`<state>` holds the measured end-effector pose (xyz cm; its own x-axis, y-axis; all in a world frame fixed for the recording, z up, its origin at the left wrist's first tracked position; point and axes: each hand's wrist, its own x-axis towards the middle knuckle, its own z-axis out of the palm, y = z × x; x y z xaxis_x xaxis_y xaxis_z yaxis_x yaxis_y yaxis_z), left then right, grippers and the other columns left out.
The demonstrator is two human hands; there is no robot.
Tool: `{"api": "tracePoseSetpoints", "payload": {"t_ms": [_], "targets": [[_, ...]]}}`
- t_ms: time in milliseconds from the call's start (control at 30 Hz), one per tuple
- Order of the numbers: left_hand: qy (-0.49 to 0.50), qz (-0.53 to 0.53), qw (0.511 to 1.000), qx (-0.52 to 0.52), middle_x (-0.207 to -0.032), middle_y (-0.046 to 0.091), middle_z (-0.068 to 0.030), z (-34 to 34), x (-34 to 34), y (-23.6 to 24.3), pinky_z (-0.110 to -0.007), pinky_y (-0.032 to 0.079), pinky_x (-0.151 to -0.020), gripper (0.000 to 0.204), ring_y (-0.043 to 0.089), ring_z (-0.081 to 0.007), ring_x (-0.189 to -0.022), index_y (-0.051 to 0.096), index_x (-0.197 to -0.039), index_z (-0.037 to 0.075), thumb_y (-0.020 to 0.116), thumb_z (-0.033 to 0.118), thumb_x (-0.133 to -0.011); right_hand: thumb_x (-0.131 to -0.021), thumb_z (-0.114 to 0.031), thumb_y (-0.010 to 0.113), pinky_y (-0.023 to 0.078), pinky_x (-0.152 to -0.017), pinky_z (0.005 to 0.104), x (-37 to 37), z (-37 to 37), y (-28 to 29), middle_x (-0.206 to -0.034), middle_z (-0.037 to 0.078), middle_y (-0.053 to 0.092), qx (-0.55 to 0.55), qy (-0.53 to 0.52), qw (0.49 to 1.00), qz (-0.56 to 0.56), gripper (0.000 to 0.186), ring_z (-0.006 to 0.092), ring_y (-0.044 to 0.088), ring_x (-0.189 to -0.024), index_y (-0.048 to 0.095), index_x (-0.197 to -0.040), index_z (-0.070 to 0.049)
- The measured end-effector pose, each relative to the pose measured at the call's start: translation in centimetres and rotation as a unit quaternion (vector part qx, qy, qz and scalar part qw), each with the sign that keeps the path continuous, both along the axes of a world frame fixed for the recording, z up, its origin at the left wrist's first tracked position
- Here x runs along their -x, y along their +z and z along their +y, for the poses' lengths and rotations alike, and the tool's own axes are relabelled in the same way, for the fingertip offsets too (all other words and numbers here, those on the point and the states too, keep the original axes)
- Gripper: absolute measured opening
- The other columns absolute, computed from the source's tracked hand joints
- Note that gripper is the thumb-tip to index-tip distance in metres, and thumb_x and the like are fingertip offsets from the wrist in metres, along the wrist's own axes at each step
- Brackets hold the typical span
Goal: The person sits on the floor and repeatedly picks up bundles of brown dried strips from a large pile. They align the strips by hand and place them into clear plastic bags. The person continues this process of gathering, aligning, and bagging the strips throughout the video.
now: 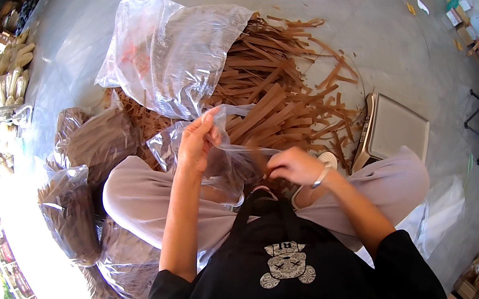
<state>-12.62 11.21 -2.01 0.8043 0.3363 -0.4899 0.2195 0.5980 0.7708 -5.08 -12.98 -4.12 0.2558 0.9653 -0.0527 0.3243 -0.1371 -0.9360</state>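
Note:
A clear plastic bag (226, 161) is stretched between my two hands, above my lap. My left hand (197, 140) pinches one side of its rim between thumb and fingers. The fingers of my right hand (297, 166) are curled closed at the other side of the rim, slightly blurred. Just beyond my hands lies a heap of long flat brown strips (268, 107), like dried leaves. A larger clear bag (170, 51) covers the left part of that heap.
Several filled plastic bags of brown strips (70, 210) stand at my left. A flat scale-like metal tray (402, 130) sits right of the heap. White plastic sheeting (444, 210) lies beyond my right knee. Bundles of pale material (9, 82) line the left wall.

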Motion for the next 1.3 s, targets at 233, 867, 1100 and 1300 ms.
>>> {"api": "tracePoseSetpoints", "payload": {"t_ms": [233, 867, 1100, 1300], "targets": [[-0.008, -0.005, 1.0, 0.012, -0.059, 0.049, 0.0013, -3.0, 0.3, -1.5, -0.022, 0.038, -0.054, 0.026, 0.043, -0.0073, -0.053, 0.06, -0.113, 0.003, 0.054, 0.017, -0.091, -0.092, -0.014, 0.05, 0.054, -0.077, 0.0338, -5.3, -2.3, 7.6, -0.088, 0.009, 0.062, -0.292, -0.462, 0.805, 0.231, 0.016, 0.0182, 0.063, -0.08, 0.055, -0.1, -0.001], [-0.022, 0.007, 1.0, -0.002, -0.058, 0.049, 0.0025, -6.0, 2.4, -1.6, -0.019, 0.036, -0.049, 0.026, 0.044, -0.0063, -0.049, 0.06, -0.113, 0.004, 0.054, 0.018, -0.091, -0.095, -0.012, 0.043, 0.05, -0.089, 0.0411, -6.3, 1.1, 2.5, -0.102, 0.02, 0.059, -0.36, -0.598, 0.659, 0.28, 0.016, 0.0313, 0.06, -0.098, 0.045, -0.105, 0.0], [-0.115, -0.016, 0.99, -0.081, -0.058, 0.052, 0.0015, -8.4, 3.5, -1.1, -0.019, 0.036, -0.049, 0.024, 0.047, -0.0054, -0.051, 0.061, -0.11, 0.001, 0.054, 0.013, -0.09, -0.088, -0.018, 0.055, 0.04, -0.093, 0.03, -0.4, 3.1, -4.3, -0.109, 0.011, 0.061, -0.167, -0.552, 0.721, 0.384, 0.024, 0.0176, 0.054, -0.107, 0.053, -0.108, -0.004], [-0.28, 0.04, 0.959, -0.011, -0.057, 0.057, -0.005, -9.5, 5.5, -3.1, -0.023, 0.045, -0.043, 0.008, 0.055, -0.0114, -0.045, 0.057, -0.09, 0.001, 0.051, 0.006, -0.088, -0.08, 0.0, 0.046, 0.026, -0.107, 0.0348, -7.1, 0.8, -5.3, -0.133, 0.016, 0.043, -0.185, -0.664, 0.712, 0.133, 0.045, 0.0241, 0.035, -0.129, 0.043, -0.125, 0.003]]}}
